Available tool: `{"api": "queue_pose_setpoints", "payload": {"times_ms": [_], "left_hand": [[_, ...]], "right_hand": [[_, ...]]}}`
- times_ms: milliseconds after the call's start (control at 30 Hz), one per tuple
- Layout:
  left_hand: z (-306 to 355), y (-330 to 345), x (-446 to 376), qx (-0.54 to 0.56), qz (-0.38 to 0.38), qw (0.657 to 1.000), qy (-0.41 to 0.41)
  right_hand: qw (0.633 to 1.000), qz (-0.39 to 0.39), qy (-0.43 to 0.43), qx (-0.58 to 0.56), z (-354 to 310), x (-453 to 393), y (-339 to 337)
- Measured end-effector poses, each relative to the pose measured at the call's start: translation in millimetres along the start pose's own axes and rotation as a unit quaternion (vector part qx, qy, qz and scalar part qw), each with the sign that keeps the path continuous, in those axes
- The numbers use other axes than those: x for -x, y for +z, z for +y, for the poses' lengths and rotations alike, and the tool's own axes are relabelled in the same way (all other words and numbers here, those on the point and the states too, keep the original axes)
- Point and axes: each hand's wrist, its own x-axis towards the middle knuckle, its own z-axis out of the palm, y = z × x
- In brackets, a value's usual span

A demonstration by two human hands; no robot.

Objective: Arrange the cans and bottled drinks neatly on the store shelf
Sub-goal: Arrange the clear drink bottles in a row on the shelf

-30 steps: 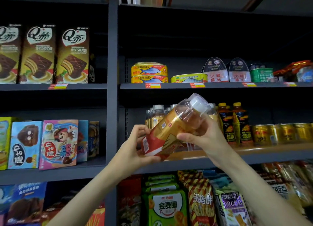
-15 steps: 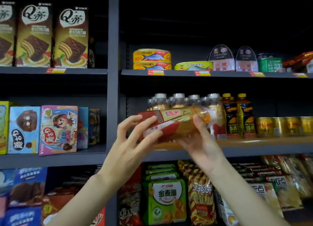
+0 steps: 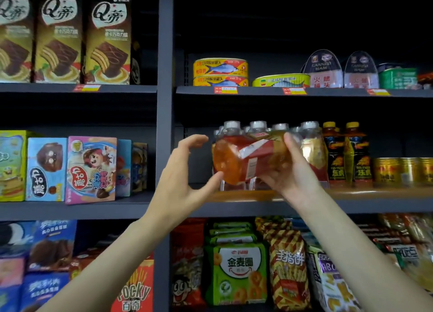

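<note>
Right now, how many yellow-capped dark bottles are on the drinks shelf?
2 clearly show: one just right of the clear bottles, the other beside it, next to the gold cans. A cap edge between them hints at more hidden behind.

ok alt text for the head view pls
A person's right hand holds a tea bottle sideways before upright bottles on a store shelf; the left hand touches its base with its thumb, fingers spread.

left hand (image 3: 185, 171): fingers spread (thumb extended) | right hand (image 3: 287, 171): fingers curled, gripping
</note>
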Motion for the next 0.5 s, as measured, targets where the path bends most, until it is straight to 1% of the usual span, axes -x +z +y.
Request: {"api": "queue_pose_setpoints", "payload": {"times_ms": [33, 67, 133, 167, 233, 267, 333, 367, 433, 500], "left_hand": [[2.4, 2.1, -3.0, 0.014, -0.026, 1.000, -0.011], [4.8, 5.8, -7.3, 0.023, -0.056, 0.998, -0.031], [7.1, 17.1, -15.8, 0.019, -0.103, 0.991, -0.083], [6.3, 23.1, -18.7, 0.013, -0.105, 0.989, -0.104], [2.0, 31.2, -23.8, 0.018, -0.077, 0.988, -0.135], [0.0, 32.8, -26.2, 0.026, -0.060, 0.986, -0.151], [-7.2, 32.1, -30.8, 0.051, -0.030, 0.978, -0.200], [-12.1, 30.9, -33.7, 0.063, -0.014, 0.970, -0.233], [-22.1, 30.5, -39.2, 0.070, 0.006, 0.953, -0.296], [-30.1, 32.9, -44.3, 0.059, 0.016, 0.942, -0.331]], "right_hand": [[0.997, 0.006, -0.047, 0.065, -3.2, -0.3, 2.5], [0.985, 0.007, -0.098, 0.139, -5.7, -0.9, 6.6], [0.948, -0.014, -0.179, 0.264, -8.8, -1.0, 19.4], [0.927, -0.033, -0.208, 0.310, -8.6, -1.9, 27.5], [0.882, -0.069, -0.242, 0.399, -9.6, -8.9, 43.1], [0.863, -0.091, -0.236, 0.437, -12.6, -14.9, 50.2], [0.849, -0.128, -0.194, 0.474, -20.7, -26.2, 60.0], [0.840, -0.127, -0.196, 0.491, -24.7, -31.8, 62.1], [0.793, -0.081, -0.264, 0.542, -26.0, -44.8, 57.8], [0.751, -0.043, -0.310, 0.582, -16.6, -54.3, 44.3]]}}
